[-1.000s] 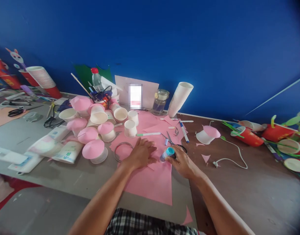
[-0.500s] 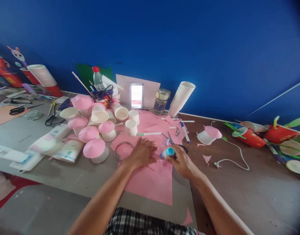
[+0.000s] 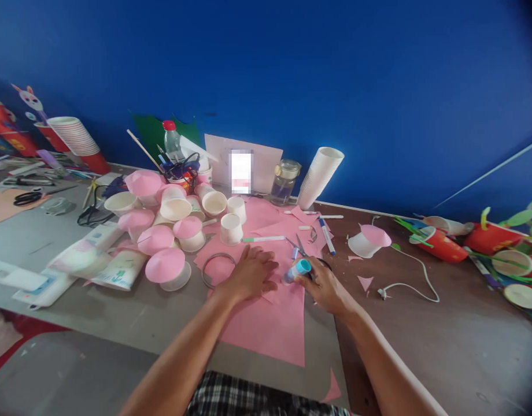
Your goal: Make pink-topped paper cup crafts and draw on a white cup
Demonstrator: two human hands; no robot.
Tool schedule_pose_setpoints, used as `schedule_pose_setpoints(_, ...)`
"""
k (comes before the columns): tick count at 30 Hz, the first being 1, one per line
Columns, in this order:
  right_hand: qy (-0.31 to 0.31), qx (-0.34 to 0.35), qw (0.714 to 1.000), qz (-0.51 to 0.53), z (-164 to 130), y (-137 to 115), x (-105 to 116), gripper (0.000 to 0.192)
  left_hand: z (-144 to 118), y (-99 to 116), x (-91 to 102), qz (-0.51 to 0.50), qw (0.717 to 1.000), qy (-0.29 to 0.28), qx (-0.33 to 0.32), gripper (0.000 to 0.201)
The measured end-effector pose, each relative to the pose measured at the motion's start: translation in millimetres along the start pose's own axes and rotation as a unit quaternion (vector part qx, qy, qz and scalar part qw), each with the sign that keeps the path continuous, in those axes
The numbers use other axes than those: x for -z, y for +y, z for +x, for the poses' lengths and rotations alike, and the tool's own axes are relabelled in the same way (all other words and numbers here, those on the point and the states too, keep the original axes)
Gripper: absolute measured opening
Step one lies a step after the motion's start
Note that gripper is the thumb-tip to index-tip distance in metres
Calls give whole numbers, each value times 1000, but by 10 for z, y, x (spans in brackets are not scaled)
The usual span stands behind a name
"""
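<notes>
Paper [image 3: 266, 323], thin and floppy, lies pinned under the flat open left hand [image 3: 248, 276]; right hand [image 3: 322, 286] grips a light, stiff glue stick [image 3: 297, 270] by its barrel.

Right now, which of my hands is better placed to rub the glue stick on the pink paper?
Right. Your right hand already grips the glue stick, tip down at the pink paper, while your left hand lies flat on the sheet, pinning it.

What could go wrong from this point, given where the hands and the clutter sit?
The right hand holds a glue stick over the pink paper that the left hand presses flat; glue may smear onto fingers. Open scissors lie just beyond the right hand, a possible nick. The metal ring beside the left hand could get knocked.
</notes>
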State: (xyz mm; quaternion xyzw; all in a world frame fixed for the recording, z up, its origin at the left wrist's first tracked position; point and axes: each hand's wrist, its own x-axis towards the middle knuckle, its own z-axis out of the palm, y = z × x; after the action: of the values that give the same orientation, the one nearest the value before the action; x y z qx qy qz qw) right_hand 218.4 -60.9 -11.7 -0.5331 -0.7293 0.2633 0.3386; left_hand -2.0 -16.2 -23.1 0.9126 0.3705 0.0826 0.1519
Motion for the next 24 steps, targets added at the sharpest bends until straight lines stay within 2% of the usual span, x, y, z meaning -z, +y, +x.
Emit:
schedule_pose_setpoints(2,-33,-36,995,89,-45,-15,133,22,-2,-7,-4,-3,1000,5,-5,40)
schedule_pose_setpoints(3,-18,-40,990,137,-61,-15,204,25,-3,-12,-7,-3,1000,10,-9,40)
schedule_pose_setpoints(6,83,-28,964,252,-81,15,372,36,-10,-22,-10,1,1000,18,-22,43)
schedule_pose_setpoints(10,131,-23,947,291,-69,60,405,40,-13,-17,-7,24,999,13,-35,43)
schedule_pose_setpoints(13,125,-43,961,244,-43,66,288,39,-6,-13,-8,21,999,6,-28,48)
schedule_pose_setpoints(17,76,-52,990,106,11,71,38,25,1,-19,-14,0,1000,3,-9,54)
schedule_pose_setpoints(20,58,-10,998,8,26,63,-85,19,-2,-26,-23,-8,1000,4,-5,55)
schedule_pose_setpoints(24,3,42,998,-42,-29,-24,-70,19,-10,-16,-25,-15,1000,15,-5,51)
